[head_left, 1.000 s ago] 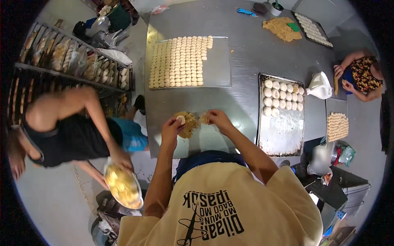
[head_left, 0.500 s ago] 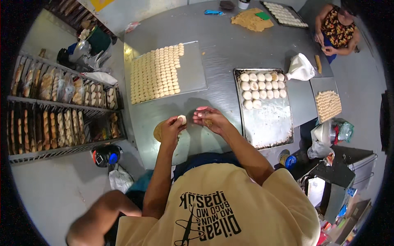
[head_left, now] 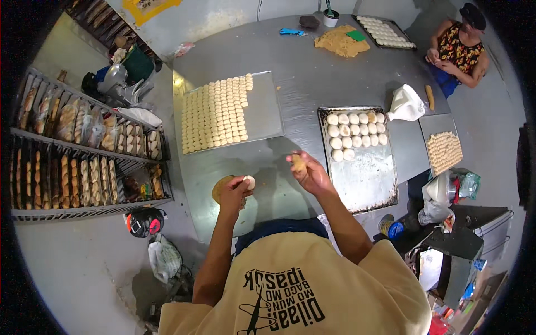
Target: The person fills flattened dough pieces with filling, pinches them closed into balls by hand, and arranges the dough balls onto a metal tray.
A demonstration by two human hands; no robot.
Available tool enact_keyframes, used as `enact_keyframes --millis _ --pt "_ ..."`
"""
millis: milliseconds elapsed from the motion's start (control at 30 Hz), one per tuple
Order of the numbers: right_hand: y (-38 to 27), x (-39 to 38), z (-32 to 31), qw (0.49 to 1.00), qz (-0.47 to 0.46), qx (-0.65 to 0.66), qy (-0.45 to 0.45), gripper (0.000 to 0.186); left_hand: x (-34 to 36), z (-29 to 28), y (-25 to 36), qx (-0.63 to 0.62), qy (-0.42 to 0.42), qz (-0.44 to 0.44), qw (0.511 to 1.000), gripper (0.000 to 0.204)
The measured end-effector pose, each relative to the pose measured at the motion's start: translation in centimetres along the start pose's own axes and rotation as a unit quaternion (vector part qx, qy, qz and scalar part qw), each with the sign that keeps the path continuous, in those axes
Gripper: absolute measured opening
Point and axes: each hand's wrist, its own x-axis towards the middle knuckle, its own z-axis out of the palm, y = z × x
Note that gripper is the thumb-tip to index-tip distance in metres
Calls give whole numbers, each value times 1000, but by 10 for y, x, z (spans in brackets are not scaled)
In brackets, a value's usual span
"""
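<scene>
Small round white dough piece (head_left: 249,182) pinched in left hand (head_left: 234,193), left of dark-rimmed rectangular metal tray (head_left: 368,176)

Left hand: thumb and fingers pinch dough piece, just beside flat round tan mound (head_left: 219,190), also left of tray. Right hand (head_left: 314,176): nearer tray, fingers curled, pinching soft light-brown lump (head_left: 299,164). On tray: rows of round white dough balls (head_left: 356,129). Farther left of tray: silver rectangular sheet pan (head_left: 263,114), small pale dough pieces (head_left: 218,114) in rows. Tray's far right corner: white cloth bag (head_left: 407,104). Beyond tray: tan crumbly mass (head_left: 338,43), flat green scraper (head_left: 355,36) on it.
</scene>
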Motion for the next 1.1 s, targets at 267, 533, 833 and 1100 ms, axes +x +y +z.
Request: enact_keyframes --millis 267,533,833,1100 --pt "34 33 35 998 27 47 -11 29 6 3 -9 41 -28 19 999 24" --pt "15 32 57 998 48 -24 -22 41 22 -2 -11 123 -48 54 990 26" --pt "3 -15 83 954 -61 -293 -25 18 4 22 19 -62 -143 -7 988 34" --pt "-6 -64 115 641 -272 -718 -9 53 -18 49 44 -94 -135 -29 986 35"
